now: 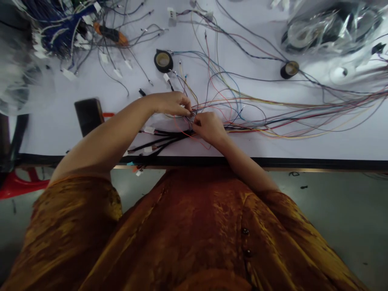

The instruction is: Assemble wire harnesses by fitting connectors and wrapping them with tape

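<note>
Near the table's front edge, my left hand [174,104] and my right hand [209,126] meet over a bundle of thin coloured wires [273,106]. The fingers of both hands are pinched on wires where the strands come together. From there the loose strands run off to the right. Black sleeved branches [169,139] with white connectors spread to the left below my left hand. Which single wires lie between my fingertips is too small to tell. A roll of black tape [163,61] lies above my left hand.
Another tape roll [289,69] sits on wires at the right. A phone [89,116] lies beside my left forearm. Blue wires [60,34] and an orange-black tool [110,34] are at the upper left. Plastic bags [333,30] lie at the upper right. The table edge [303,163] runs before me.
</note>
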### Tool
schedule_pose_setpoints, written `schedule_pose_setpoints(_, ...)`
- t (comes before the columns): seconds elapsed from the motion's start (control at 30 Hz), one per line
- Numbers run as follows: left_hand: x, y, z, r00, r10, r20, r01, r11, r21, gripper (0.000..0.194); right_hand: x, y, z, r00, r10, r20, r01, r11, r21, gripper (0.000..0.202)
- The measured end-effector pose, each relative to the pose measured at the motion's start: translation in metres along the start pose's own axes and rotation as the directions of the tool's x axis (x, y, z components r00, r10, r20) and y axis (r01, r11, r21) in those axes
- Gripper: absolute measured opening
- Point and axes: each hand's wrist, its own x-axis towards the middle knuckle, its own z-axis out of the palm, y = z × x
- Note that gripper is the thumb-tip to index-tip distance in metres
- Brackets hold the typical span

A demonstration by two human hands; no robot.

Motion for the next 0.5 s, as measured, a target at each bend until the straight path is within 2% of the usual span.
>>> schedule_pose_setpoints(0.07, 0.002, 0.001, -0.001, 0.997, -0.036, 0.069, 0.033, 0.999, 0.039, 0.006, 0.000, -0.003, 0.002, 1.000, 0.015, -0.014, -0.016, 0.998, -0.063, 0.017)
schedule_pose_setpoints(0.2, 0.003, 0.002, -0.004, 0.996, -0.046, 0.076, 0.046, 0.999, 0.004, 0.009, -0.006, -0.008, 0.009, 0.999, 0.025, -0.041, -0.032, 0.983, -0.179, 0.026)
schedule_pose_setpoints(0.3, 0.001, 0.005, -0.006, 0.987, -0.087, 0.138, 0.083, 0.996, 0.039, 0.014, -0.008, -0.013, 0.012, 0.995, 0.087, -0.051, -0.097, 0.964, -0.248, 0.033)
schedule_pose_setpoints(0.4, -0.001, 0.006, -0.008, 0.979, -0.109, 0.174, 0.098, 0.993, 0.068, 0.020, -0.005, -0.016, 0.013, 0.992, 0.118, -0.035, -0.123, 0.954, -0.272, 0.036)
schedule_pose_setpoints(0.5, 0.000, 0.004, -0.007, 0.983, -0.101, 0.153, 0.094, 0.994, 0.052, 0.019, 0.000, -0.017, 0.015, 0.994, 0.105, -0.039, -0.111, 0.961, -0.254, 0.036)
